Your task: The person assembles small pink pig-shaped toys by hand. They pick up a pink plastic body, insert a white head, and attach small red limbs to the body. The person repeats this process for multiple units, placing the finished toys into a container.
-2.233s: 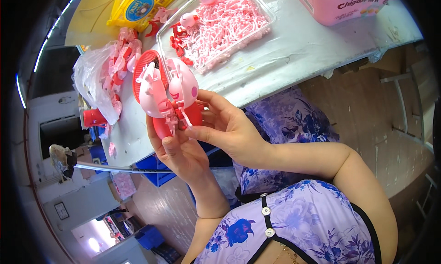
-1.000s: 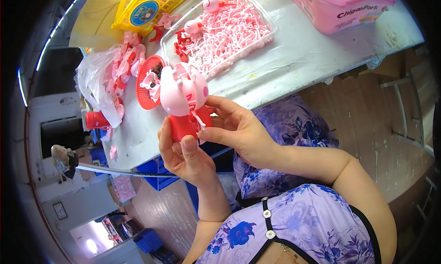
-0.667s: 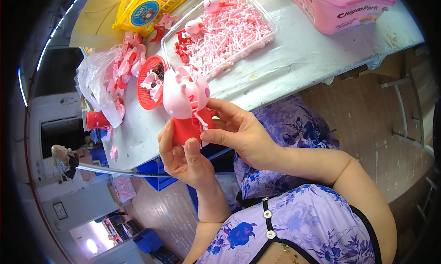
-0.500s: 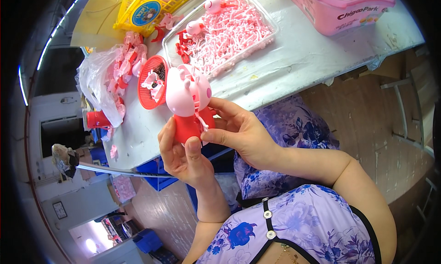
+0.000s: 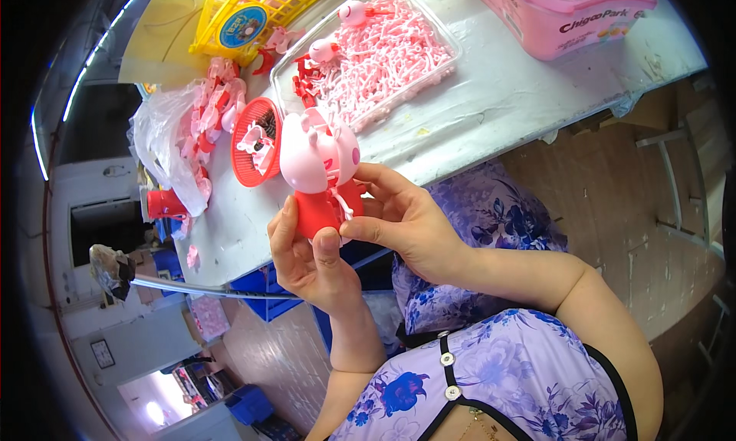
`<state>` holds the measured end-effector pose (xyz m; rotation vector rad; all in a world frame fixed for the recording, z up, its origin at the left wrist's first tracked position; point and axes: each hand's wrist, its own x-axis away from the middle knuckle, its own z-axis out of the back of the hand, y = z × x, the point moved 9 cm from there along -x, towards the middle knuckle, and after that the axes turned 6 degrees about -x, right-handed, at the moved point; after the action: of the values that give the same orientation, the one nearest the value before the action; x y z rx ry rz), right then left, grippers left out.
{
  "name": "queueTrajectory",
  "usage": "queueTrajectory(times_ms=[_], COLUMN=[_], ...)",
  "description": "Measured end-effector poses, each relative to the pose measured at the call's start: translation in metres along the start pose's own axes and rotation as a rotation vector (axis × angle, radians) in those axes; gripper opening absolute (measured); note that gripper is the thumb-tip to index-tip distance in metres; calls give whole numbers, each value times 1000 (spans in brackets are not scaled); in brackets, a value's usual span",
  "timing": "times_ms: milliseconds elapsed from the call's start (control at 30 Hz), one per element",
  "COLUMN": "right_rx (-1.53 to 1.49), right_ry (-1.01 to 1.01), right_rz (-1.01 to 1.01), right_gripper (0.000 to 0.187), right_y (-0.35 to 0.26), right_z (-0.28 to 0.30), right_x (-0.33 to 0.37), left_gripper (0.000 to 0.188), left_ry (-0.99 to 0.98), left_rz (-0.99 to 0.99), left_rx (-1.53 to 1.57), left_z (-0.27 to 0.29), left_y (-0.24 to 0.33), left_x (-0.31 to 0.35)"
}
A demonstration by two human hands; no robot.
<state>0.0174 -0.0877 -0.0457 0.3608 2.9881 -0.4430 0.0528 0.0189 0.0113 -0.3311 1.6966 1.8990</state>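
Observation:
A toy figure (image 5: pixel 314 212) with a round pink head and a red body is held between my two hands, over the table's front edge. My left hand (image 5: pixel 316 268) is closed around the lower red body, with its thumb near the base. From the other side my right hand (image 5: pixel 418 230) grips the body, its thumb by the end of a thin pink arm piece (image 5: pixel 343 203). That piece slants down along the body from under the head. The fingers behind the figure are partly hidden.
Behind stands a clear tray (image 5: pixel 458 54) of thin pink pieces, with two small pink heads on top. A red basket (image 5: pixel 253 175) of small parts is left of the figure. Farther out are a plastic bag (image 5: pixel 157 130), yellow basket (image 5: pixel 207 38) and pink bin (image 5: pixel 529 31).
The toy figure has shifted slightly right and turned a little in my hands. Both hands keep their hold on it.

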Motion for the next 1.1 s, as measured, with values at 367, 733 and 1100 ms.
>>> queueTrajectory(times_ms=[367, 733, 1100], right_rx=[-44, 173, 398], right_ry=[-40, 31, 99], right_rz=[-8, 90, 232], right_gripper=[56, 63, 65], right_y=[-1, -13, -16], right_z=[-5, -12, -10], right_x=[-1, 5, 8], left_gripper=[48, 62, 69], left_ry=[27, 32, 89], left_rz=[-89, 100, 200], left_rx=[-32, 94, 142], left_z=[1, 1, 0], left_y=[11, 4, -3], left_x=[-3, -1, 1])
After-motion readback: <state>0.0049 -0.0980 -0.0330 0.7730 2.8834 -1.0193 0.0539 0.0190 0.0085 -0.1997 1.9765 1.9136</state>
